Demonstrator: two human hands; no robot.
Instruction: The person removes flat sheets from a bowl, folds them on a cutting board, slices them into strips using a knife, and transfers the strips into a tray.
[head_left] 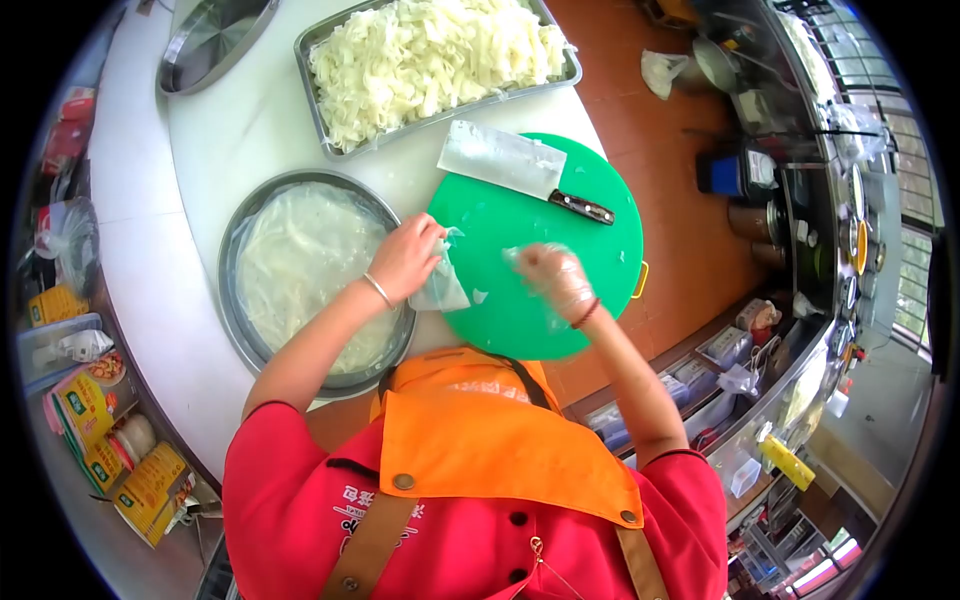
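Observation:
My left hand (405,262), with a bracelet at the wrist, is closed on a thin, clear plastic film (442,288). The film hangs over the left edge of a round green cutting board (480,325); I cannot tell its exact shape. Over the board is my right hand (555,275), covered in clear plastic and slightly blurred. Its fingers are curled, with a translucent bit at the tips that I cannot make out. A cleaver (505,160) with a dark handle lies across the board's far side. Left of my left hand, a round metal pan (232,320) holds pale, translucent sheets.
A rectangular metal tray (318,118) heaped with pale strips (430,60) stands at the far side of the white table (140,260). An empty round metal pan (215,45) is at the far left. Shelves with pots and containers (755,220) line the right, past the red floor (655,180).

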